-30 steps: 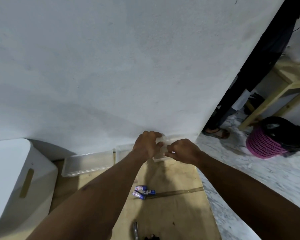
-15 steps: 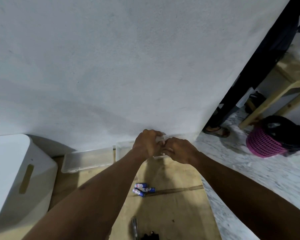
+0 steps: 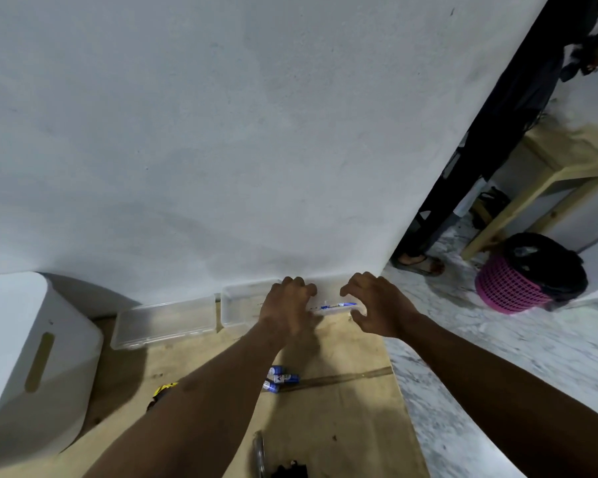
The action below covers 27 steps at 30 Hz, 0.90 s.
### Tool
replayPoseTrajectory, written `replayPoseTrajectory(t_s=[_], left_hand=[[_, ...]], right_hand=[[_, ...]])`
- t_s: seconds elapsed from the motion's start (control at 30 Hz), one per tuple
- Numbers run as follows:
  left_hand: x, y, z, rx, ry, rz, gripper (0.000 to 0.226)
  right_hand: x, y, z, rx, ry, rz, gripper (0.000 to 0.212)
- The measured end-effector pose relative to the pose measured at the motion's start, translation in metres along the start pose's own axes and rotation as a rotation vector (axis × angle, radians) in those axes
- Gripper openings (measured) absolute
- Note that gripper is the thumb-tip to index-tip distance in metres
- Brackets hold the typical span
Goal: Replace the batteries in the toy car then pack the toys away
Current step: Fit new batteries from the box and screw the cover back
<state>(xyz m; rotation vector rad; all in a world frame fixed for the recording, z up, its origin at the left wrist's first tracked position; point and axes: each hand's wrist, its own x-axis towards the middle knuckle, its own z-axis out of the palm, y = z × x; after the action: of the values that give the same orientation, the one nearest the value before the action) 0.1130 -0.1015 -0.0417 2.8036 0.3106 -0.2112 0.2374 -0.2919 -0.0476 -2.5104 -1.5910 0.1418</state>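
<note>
While your left hand [image 3: 289, 303] is curling over the clear box [image 3: 242, 301] mid-frame, I cannot tell if it is gripping. Your right hand [image 3: 376, 305] is hanging open beside the small case [image 3: 337, 307]. The 3 batteries [image 3: 280, 378] are lying below, so your left arm [image 3: 204, 401] could be knocking them away. What may be the toy car [image 3: 289, 471] is getting cut off at the bottom edge.

Colour readout on my feed:
Blue-and-white batteries [image 3: 280, 378], tan plywood board [image 3: 342, 419], clear boxes [image 3: 163, 322], white bin [image 3: 32, 339], pink lattice basket [image 3: 507, 293] with black liner [image 3: 545, 260], grey-white marbled floor [image 3: 480, 357], pale grey wall [image 3: 256, 132].
</note>
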Motion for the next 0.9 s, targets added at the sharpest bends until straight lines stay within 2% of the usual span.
replayPoseTrajectory(t_s=[0.17, 0.47, 0.7, 0.8, 0.9], left_hand=[[0.000, -0.002, 0.011, 0.137, 0.006, 0.063, 0.043], [0.001, -0.008, 0.015, 0.230, 0.016, 0.136, 0.039], [0.000, -0.008, 0.017, 0.275, 0.014, 0.177, 0.039], [-0.005, -0.015, 0.009, 0.293, -0.008, 0.215, 0.043], [-0.025, -0.029, -0.002, 0.167, 0.068, 0.196, 0.058]], right_hand=[[0.002, 0.002, 0.017, 0.022, -0.011, 0.081, 0.038], [0.010, 0.011, 0.021, -0.133, -0.034, -0.087, 0.043], [0.008, 0.011, 0.027, -0.174, 0.006, -0.108, 0.042], [0.008, 0.007, 0.024, -0.163, 0.004, -0.081, 0.040], [0.008, -0.009, 0.016, -0.176, 0.052, -0.079, 0.034]])
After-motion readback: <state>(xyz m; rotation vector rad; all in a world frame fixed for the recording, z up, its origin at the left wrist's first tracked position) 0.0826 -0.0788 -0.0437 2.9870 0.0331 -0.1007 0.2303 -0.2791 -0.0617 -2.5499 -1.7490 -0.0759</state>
